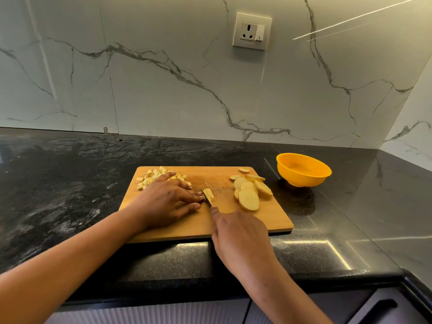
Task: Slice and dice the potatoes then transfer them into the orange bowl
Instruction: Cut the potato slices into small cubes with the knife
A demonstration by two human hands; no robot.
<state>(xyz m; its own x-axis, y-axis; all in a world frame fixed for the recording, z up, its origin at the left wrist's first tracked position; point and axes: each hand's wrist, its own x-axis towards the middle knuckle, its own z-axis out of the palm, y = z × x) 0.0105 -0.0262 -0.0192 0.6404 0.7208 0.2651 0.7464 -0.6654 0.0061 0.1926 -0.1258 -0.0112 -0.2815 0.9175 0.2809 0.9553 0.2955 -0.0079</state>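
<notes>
Both forearms reached in over the worktop's (70, 183) front edge, and my right hand (238, 235) sat over the near edge of the cutting board (210, 228). It was curled round the knife (207, 198) handle, which the hand hid. The blade pointed away from me, its edge down on a small potato piece (209, 193) at the middle of the board.

My left hand (168, 202) lay low on the board with fingers fairly straight. Its fingertips pressed against that piece beside the blade to steady it, and the thumb was tucked back out of the way.

I judged I was mid-dicing. Cubes (152, 177) were heaped at the board's far left corner, clear of the cutting spot. Round slices (249, 191) waited overlapped toward the right edge, within reach. The orange bowl (301, 181) stood on the worktop just off the board's far right corner, with no potato in it that I could see, ready for the transfer.
</notes>
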